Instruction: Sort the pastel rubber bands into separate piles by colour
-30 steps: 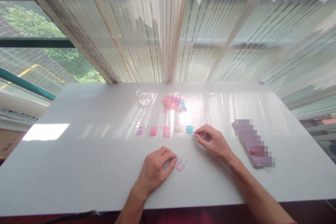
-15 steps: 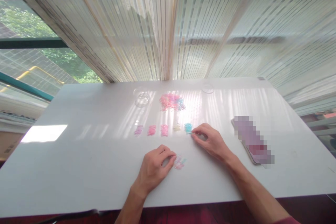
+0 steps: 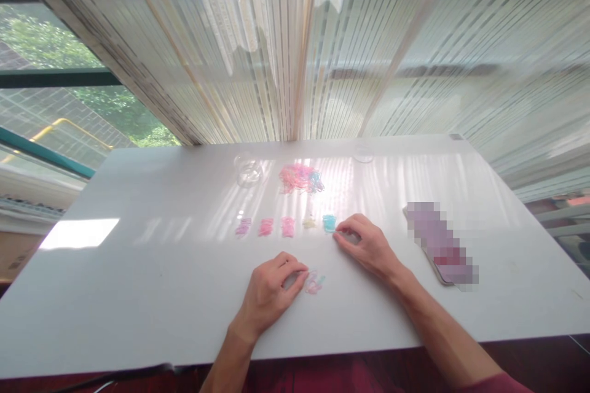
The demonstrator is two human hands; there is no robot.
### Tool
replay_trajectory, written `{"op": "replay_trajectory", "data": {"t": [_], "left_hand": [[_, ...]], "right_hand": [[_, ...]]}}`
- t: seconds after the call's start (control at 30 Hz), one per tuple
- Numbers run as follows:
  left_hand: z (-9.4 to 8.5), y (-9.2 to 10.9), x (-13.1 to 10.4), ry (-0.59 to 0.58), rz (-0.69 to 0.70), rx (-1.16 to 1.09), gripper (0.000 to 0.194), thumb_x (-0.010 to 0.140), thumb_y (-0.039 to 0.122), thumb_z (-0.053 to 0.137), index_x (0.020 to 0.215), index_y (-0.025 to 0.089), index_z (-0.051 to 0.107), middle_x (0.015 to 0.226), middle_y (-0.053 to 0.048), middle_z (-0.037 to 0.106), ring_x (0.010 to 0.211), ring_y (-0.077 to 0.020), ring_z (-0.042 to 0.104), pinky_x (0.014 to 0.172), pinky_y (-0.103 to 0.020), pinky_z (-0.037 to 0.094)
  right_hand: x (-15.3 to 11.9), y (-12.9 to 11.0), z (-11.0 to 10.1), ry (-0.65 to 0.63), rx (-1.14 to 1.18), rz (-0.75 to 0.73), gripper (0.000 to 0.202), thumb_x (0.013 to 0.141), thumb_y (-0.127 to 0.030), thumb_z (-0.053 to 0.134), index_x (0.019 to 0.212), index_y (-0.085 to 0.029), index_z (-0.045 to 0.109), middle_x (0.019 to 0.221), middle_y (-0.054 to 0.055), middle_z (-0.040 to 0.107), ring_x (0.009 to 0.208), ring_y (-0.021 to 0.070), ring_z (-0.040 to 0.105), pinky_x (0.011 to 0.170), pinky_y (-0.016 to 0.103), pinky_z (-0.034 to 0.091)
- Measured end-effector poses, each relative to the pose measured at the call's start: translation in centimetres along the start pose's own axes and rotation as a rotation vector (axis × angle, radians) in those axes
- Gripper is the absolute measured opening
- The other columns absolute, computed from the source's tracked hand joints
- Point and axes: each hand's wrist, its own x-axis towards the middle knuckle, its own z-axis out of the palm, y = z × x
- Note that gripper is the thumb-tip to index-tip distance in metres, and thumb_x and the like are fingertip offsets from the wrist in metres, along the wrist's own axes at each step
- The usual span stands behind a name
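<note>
Turquoise bands (image 3: 329, 223) are lying just left of the right hand (image 3: 367, 244)—apparently grouped by colour—while the left hand (image 3: 268, 285) is resting beside mixed pastel bands (image 3: 316, 284), both pressing fingertips together, whether around a band I cannot tell.

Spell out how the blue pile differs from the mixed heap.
Colour: the blue pile is all blue, while the mixed heap blends pink, blue and other tints.
Size: the blue pile is much smaller than the mixed heap.
Place: the blue pile lies by the right hand; the mixed heap lies farther back.
Both rest on the white table.
</note>
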Motion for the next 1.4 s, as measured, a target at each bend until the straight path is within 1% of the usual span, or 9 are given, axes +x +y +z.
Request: {"op": "replay_trajectory", "data": {"t": [0.07, 0.17, 0.23, 0.33, 0.43, 0.57, 0.7, 1.17, 1.4], "left_hand": [[0.0, -0.1, -0.1, -0.002, -0.009, -0.026, 0.011, 0.098, 0.023, 0.060, 0.099, 0.022, 0.071, 0.090, 0.000, 0.067, 0.059, -0.0089, 0.051, 0.059, -0.022, 0.045], [0.0, -0.2, -0.2, 0.011, -0.021, -0.070, 0.011, 0.098, 0.024, 0.061, 0.101, 0.023, 0.071, 0.091, 0.000, 0.067, 0.059, -0.0084, 0.050, 0.058, -0.021, 0.045], [0.1, -0.2, -0.1, 0.018, -0.023, -0.080, 0.010, 0.098, 0.024, 0.062, 0.101, 0.023, 0.071, 0.092, 0.000, 0.067, 0.059, -0.0082, 0.049, 0.058, -0.021, 0.045], [0.2, -0.3, -0.1, 0.015, -0.025, -0.076, 0.010, 0.097, 0.023, 0.063, 0.102, 0.023, 0.071, 0.091, 0.000, 0.066, 0.059, -0.0081, 0.049, 0.058, -0.021, 0.044], [0.3, -0.3, -0.1, 0.016, -0.025, -0.067, 0.010, 0.097, 0.023, 0.062, 0.102, 0.023, 0.071, 0.091, 0.000, 0.066, 0.059, -0.0082, 0.050, 0.059, -0.022, 0.045], [0.2, -0.3, -0.1, 0.023, -0.023, -0.053, 0.009, 0.097, 0.022, 0.063, 0.101, 0.023, 0.071, 0.090, 0.000, 0.066, 0.059, -0.0084, 0.050, 0.060, -0.021, 0.045], [0.2, -0.2, -0.1, 0.024, -0.021, -0.050, 0.010, 0.097, 0.022, 0.062, 0.101, 0.024, 0.071, 0.090, 0.001, 0.066, 0.058, -0.0080, 0.049, 0.059, -0.021, 0.044], [0.1, -0.2, -0.1, 0.035, 0.014, -0.068, 0.009, 0.095, 0.022, 0.064, 0.101, 0.022, 0.070, 0.091, 0.000, 0.066, 0.056, -0.0077, 0.045, 0.055, -0.021, 0.044], [0.2, -0.1, -0.1, 0.063, 0.014, -0.109, 0.009, 0.093, 0.018, 0.064, 0.099, 0.021, 0.069, 0.090, -0.001, 0.064, 0.056, -0.0077, 0.045, 0.054, -0.021, 0.044]], "right_hand": [[0.0, -0.2, 0.0, 0.012, 0.006, -0.025, 0.007, 0.093, -0.022, 0.061, 0.087, -0.023, 0.064, 0.083, 0.003, 0.063, 0.078, 0.0190, 0.061, 0.070, 0.032, 0.054], [-0.2, -0.8, 0.0, 0.000, 0.065, -0.122, 0.006, 0.094, -0.023, 0.062, 0.089, -0.022, 0.065, 0.082, 0.004, 0.062, 0.077, 0.0187, 0.061, 0.069, 0.031, 0.053], [-0.4, -1.5, 0.2, -0.050, 0.134, -0.207, 0.003, 0.094, -0.024, 0.064, 0.092, -0.022, 0.065, 0.083, 0.004, 0.063, 0.077, 0.0182, 0.061, 0.067, 0.030, 0.053], [-0.7, -2.3, 0.9, -0.140, 0.192, -0.328, 0.009, 0.093, -0.026, 0.068, 0.099, -0.021, 0.065, 0.085, 0.005, 0.065, 0.079, 0.0191, 0.060, 0.068, 0.031, 0.052], [-1.0, -2.7, 1.6, -0.207, 0.192, -0.389, 0.009, 0.094, -0.026, 0.067, 0.100, -0.020, 0.066, 0.086, 0.006, 0.066, 0.079, 0.0189, 0.059, 0.068, 0.031, 0.051], [-1.1, -2.7, 2.0, -0.271, 0.193, -0.378, 0.005, 0.096, -0.021, 0.062, 0.096, -0.020, 0.068, 0.083, 0.005, 0.065, 0.078, 0.0178, 0.058, 0.067, 0.029, 0.049], [-1.2, -2.7, 2.0, -0.295, 0.196, -0.356, 0.006, 0.095, -0.022, 0.063, 0.095, -0.020, 0.068, 0.083, 0.005, 0.065, 0.078, 0.0176, 0.058, 0.067, 0.029, 0.048], [-1.2, -2.6, 2.6, -0.253, 0.257, -0.341, 0.007, 0.095, -0.020, 0.061, 0.095, -0.020, 0.067, 0.082, 0.004, 0.066, 0.077, 0.0169, 0.059, 0.069, 0.028, 0.050], [-1.1, -3.0, 2.6, -0.289, 0.241, -0.334, 0.007, 0.094, -0.020, 0.060, 0.094, -0.020, 0.067, 0.081, 0.004, 0.066, 0.077, 0.0172, 0.058, 0.068, 0.028, 0.049]]}}
